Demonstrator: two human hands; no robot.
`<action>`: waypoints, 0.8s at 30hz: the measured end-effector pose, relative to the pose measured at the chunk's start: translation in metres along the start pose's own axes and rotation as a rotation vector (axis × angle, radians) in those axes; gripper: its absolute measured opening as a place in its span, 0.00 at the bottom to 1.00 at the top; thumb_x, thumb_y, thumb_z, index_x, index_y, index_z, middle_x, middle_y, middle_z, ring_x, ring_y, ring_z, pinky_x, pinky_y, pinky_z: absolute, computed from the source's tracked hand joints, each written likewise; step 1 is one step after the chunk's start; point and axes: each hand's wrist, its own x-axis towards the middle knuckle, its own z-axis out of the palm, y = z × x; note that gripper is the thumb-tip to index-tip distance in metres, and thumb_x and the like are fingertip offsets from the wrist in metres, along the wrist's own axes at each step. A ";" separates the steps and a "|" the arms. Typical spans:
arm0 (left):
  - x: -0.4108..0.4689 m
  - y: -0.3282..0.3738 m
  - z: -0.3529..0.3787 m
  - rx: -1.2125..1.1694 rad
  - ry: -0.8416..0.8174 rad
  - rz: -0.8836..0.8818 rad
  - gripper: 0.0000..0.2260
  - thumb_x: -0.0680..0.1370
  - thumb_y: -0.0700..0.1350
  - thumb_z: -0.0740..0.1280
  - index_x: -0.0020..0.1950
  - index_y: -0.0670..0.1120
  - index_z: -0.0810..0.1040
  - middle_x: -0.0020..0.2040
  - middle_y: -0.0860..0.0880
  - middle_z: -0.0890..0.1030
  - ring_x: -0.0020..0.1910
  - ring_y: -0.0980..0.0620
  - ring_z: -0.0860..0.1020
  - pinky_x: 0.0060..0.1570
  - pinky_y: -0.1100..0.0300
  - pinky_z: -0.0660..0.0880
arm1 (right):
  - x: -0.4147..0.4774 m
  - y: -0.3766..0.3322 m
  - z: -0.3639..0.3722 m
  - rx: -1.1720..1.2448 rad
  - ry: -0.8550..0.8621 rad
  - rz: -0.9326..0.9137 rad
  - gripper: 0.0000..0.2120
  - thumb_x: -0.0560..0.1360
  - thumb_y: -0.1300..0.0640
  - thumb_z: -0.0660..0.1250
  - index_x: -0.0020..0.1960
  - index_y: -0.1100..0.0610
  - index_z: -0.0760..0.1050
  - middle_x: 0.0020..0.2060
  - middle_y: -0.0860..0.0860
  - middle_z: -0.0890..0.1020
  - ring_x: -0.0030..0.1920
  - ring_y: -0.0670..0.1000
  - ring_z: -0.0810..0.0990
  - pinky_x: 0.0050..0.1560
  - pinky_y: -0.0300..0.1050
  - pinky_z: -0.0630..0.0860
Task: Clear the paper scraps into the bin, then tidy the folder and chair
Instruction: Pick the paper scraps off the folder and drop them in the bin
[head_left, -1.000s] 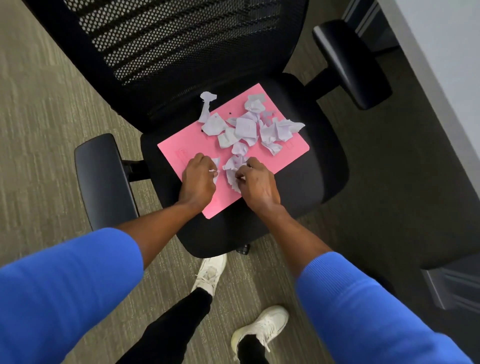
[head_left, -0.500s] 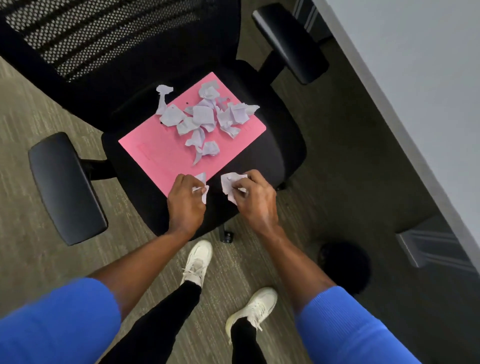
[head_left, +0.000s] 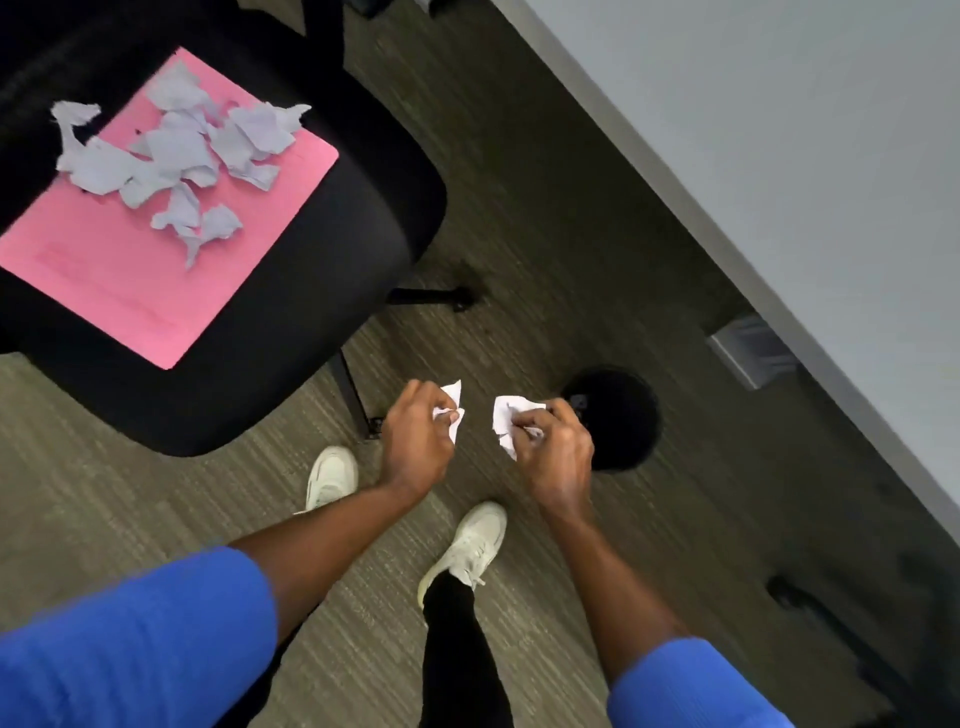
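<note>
You have a scrap (head_left: 451, 406) pinched in your left hand (head_left: 415, 441) and another scrap (head_left: 505, 422) in your right hand (head_left: 553, 449), hands apart, the right at the rim of the black bin (head_left: 621, 431). Bring both over the opening before letting go, so nothing lands on the carpet. The pile (head_left: 176, 150) waits on the folder (head_left: 119, 270) on the chair (head_left: 322, 260). Half a second ago your hands were at the seat edge; they have since swung across to the bin.
</note>
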 end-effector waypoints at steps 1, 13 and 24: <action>-0.002 0.005 0.016 0.000 -0.022 -0.002 0.02 0.80 0.38 0.74 0.50 0.42 0.83 0.51 0.46 0.82 0.51 0.48 0.80 0.51 0.61 0.70 | -0.002 0.018 -0.004 0.005 0.015 0.033 0.08 0.73 0.63 0.77 0.52 0.57 0.89 0.49 0.54 0.85 0.48 0.55 0.85 0.50 0.48 0.81; 0.018 0.041 0.215 -0.061 -0.244 -0.059 0.04 0.76 0.32 0.75 0.49 0.33 0.86 0.49 0.39 0.87 0.46 0.43 0.86 0.51 0.49 0.81 | 0.024 0.197 -0.010 -0.042 0.091 0.207 0.06 0.72 0.63 0.77 0.49 0.60 0.88 0.52 0.59 0.87 0.52 0.62 0.87 0.55 0.54 0.80; 0.078 0.031 0.319 0.109 -0.455 0.006 0.23 0.81 0.51 0.75 0.68 0.38 0.78 0.71 0.37 0.80 0.71 0.38 0.78 0.69 0.49 0.75 | 0.080 0.268 0.018 -0.017 0.023 0.375 0.14 0.78 0.66 0.68 0.62 0.62 0.83 0.59 0.62 0.86 0.62 0.62 0.83 0.60 0.51 0.76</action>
